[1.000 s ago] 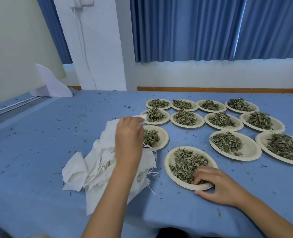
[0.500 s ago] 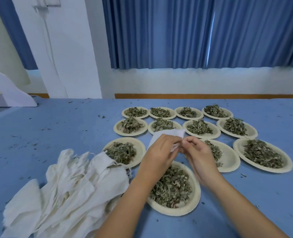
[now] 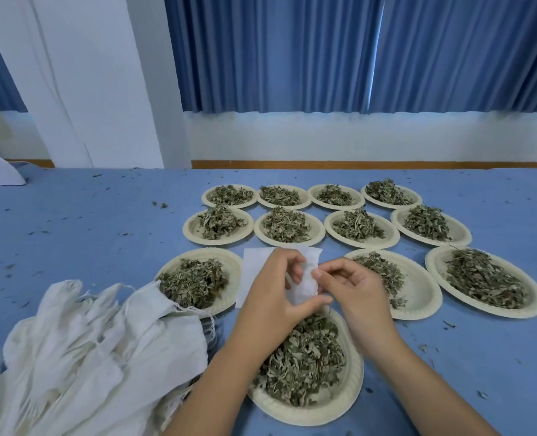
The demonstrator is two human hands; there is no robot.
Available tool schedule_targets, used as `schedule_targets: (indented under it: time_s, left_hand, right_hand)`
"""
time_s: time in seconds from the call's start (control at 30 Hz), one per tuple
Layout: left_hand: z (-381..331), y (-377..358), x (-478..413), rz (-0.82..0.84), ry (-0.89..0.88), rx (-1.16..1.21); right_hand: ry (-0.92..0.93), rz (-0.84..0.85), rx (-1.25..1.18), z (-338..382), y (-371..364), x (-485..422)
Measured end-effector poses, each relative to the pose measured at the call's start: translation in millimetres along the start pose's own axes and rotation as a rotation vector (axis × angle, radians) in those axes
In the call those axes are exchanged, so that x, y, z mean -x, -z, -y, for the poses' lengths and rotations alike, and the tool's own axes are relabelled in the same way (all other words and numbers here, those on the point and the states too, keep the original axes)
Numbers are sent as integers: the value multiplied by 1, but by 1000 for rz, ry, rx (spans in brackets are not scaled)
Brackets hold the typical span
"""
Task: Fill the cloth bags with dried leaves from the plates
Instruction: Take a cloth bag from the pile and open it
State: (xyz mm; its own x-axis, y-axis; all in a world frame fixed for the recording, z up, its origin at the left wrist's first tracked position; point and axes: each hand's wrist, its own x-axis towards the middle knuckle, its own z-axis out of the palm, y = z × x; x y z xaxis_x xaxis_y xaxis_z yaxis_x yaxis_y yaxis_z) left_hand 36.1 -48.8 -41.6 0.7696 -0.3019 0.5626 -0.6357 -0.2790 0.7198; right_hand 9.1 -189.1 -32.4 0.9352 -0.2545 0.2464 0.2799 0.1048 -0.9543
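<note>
A small white cloth bag (image 3: 305, 280) is held up between both hands, above the nearest plate (image 3: 339, 407), which carries a heap of dried leaves (image 3: 305, 363). My left hand (image 3: 270, 297) grips the bag from the left, thumb under its lower edge. My right hand (image 3: 352, 287) pinches the bag's right edge with thumb and forefinger. Part of the bag is hidden behind my left hand. A pile of empty cloth bags (image 3: 81, 350) lies at the lower left, overlapping the edge of another plate of leaves (image 3: 229, 262).
Several more paper plates of dried leaves stand in rows beyond my hands, such as a large plate (image 3: 535, 297) at the right. Leaf crumbs are scattered over the blue tablecloth (image 3: 72, 234). A white wall and blue curtains stand behind the table.
My left hand lifted one bag off the pile and brought it over the nearest plate. My right hand left that plate's rim and took the bag's other edge. The view swung right.
</note>
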Motion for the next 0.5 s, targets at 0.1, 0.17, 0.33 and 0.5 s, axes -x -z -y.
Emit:
schedule_targets:
  time_s: [0.1, 0.17, 0.33, 0.5]
  left_hand:
    - [-2, 1, 0, -32, -43, -77]
    - [-2, 5, 0, -27, -35, -68]
    - [-3, 10, 0, -68, -52, -86]
    - [-6, 8, 2, -50, -100, -55]
  right_hand:
    - [-65, 19, -51, 0, -1, 1]
    - [-113, 15, -93, 0, -1, 0]
    - [-175, 61, -272, -1, -3, 0]
    - [-142, 53, -166, -2, -1, 1]
